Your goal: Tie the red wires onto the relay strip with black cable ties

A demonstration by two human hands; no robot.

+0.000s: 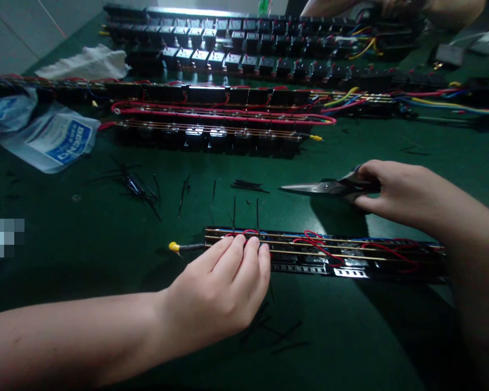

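My right hand (403, 187) holds a pair of scissors (326, 188) by the handles, blades pointing left above the green table. The blades look nearly closed. My left hand (224, 282) is closed over the left part of an open wired power strip (354, 258), fingertips on its brass bars and red wires. Two black cable ties (257, 214) stick up from the strip beside these fingers. A yellow-capped cable end (173, 246) juts out at the strip's left end. My fingers and palm hide part of the strip; my right forearm covers its right end.
Cut tie pieces (250, 185) lie behind the strip, with a pile of black ties (136, 184) further left. More wired strips (212, 130) and rows of sockets (232, 60) stretch across the back. Plastic bags (57, 138) lie at left. Another person's arm (330, 6) shows at the top.
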